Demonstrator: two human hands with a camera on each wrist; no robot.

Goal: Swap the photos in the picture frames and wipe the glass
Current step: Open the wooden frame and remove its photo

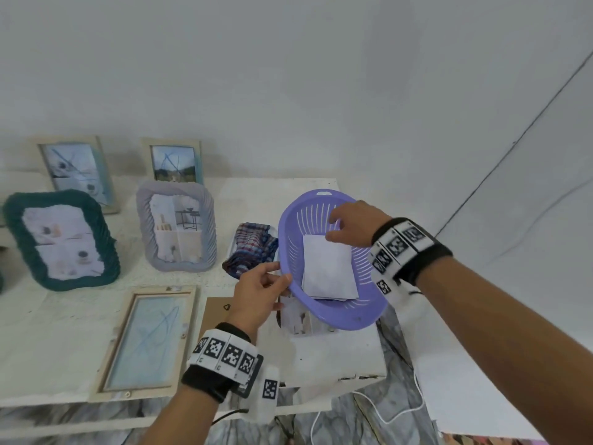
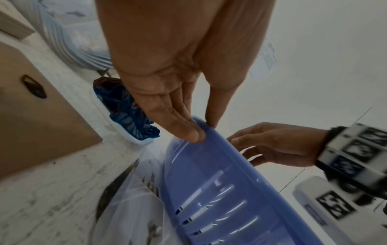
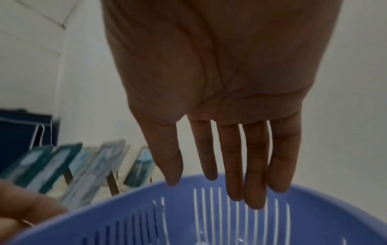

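A purple slotted basket (image 1: 295, 239) is tilted up off the table's right end, and my left hand (image 1: 281, 273) pinches its near-left rim (image 2: 209, 182) between thumb and fingers. Inside it lies a small stack of white, face-down photos (image 1: 327, 268). My right hand (image 1: 332, 225) hovers over the basket's far side with straight, slightly spread fingers (image 3: 251, 165), holding nothing. A wooden frame (image 1: 147, 342) lies flat at the front, its glass marked with blue scribbles. Its brown backing board (image 1: 218, 316) lies beside it. A loose photo (image 1: 298, 319) shows under the basket.
A checked cloth (image 1: 253, 248) sits in a white tray left of the basket. A teal frame (image 1: 61, 239), a grey ribbed frame (image 1: 178, 226) and two wooden frames (image 1: 77, 171) (image 1: 175, 162) stand towards the wall. The table's right edge (image 1: 382, 348) is close, with a white cable below.
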